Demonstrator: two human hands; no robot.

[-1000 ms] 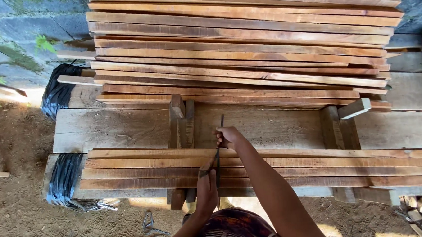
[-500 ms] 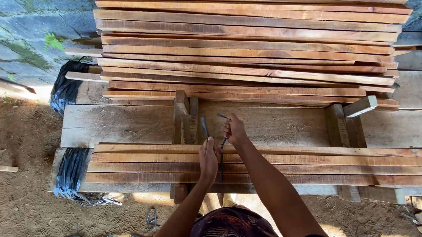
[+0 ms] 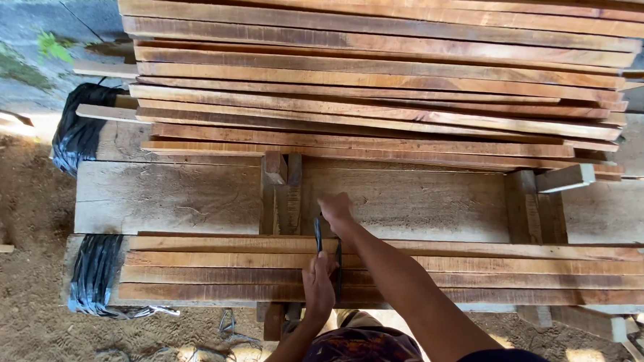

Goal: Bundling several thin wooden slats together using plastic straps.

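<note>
- Gripping a thin dark strap [image 3: 318,234] with the closed left hand [image 3: 318,284].
- Pressing the closed right hand [image 3: 335,211] on rough, flat planks [image 3: 485,261].

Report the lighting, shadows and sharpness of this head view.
Head view: soft, even shade over the stacked planks and both hands; bright sun patches on the dirt ground at left and bottom edges. The left hand and right hand look slightly soft; wood grain stays sharp.
</note>
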